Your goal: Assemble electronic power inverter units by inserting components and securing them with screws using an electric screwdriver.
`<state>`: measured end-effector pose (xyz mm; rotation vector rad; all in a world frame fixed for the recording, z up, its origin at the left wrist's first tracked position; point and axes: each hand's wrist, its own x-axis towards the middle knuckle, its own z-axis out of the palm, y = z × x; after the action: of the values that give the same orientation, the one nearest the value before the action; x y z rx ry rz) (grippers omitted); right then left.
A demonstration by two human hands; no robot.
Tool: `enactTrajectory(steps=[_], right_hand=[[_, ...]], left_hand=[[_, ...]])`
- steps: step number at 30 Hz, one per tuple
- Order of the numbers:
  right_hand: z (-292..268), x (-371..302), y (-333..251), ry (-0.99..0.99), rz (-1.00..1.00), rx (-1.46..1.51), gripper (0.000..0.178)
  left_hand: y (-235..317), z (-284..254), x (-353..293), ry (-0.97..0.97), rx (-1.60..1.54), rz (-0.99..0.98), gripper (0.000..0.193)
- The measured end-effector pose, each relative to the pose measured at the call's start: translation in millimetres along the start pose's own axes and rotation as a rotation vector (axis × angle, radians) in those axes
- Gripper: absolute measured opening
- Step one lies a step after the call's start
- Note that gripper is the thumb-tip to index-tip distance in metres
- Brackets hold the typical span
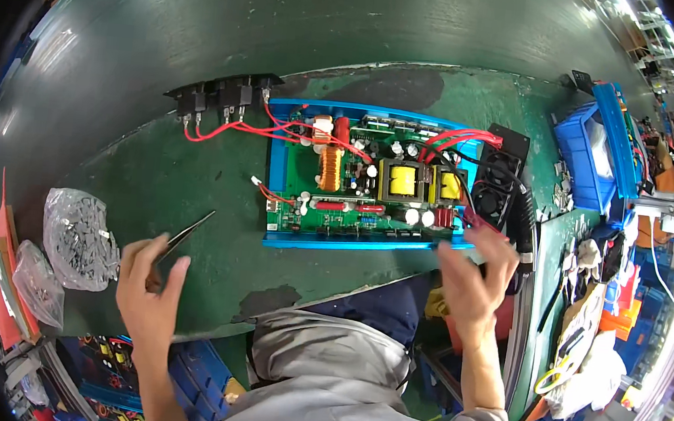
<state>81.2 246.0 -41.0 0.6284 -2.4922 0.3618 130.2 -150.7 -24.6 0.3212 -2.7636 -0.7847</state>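
A pair of dark tweezers [187, 230] slants up and right from my left hand [149, 288], whose fingers curl round its rear end; the thumb stands apart. My right hand [476, 285] is at the near right corner of a blue metal case [334, 245], fingers spread, slightly blurred, with nothing visible in it. Inside the case sits a green circuit board [301, 158] with yellow-wound transformers [402, 180] and a copper coil [329, 169]. Red wires [239, 126] run from it to a black socket panel [222, 95] at the far left. A black fan panel [498, 177] stands at its right end.
Clear plastic bags of small parts [81, 239] lie on the green bench [215, 296] at the left. A blue bin [584, 157] stands at the far right, with small metal parts beside it. Thick black cables [525, 216] run down past the fan panel.
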Motion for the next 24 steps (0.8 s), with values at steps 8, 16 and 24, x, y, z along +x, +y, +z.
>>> enactTrajectory(steps=[8, 16, 24], right_hand=[[-13, 36, 2, 0.009, -0.066, 0.113, 0.026], [46, 152, -148, -0.227, -0.326, 0.600, 0.019], [194, 203, -303, -0.269, -0.887, 0.676, 0.022]], left_hand=[[-33, -1, -5, 0.036, 0.071, 0.123, 0.010], [-53, 6, -60, 0.235, -0.754, -0.135, 0.019], [-54, 7, -63, 0.038, -0.984, -0.074, 0.025]])
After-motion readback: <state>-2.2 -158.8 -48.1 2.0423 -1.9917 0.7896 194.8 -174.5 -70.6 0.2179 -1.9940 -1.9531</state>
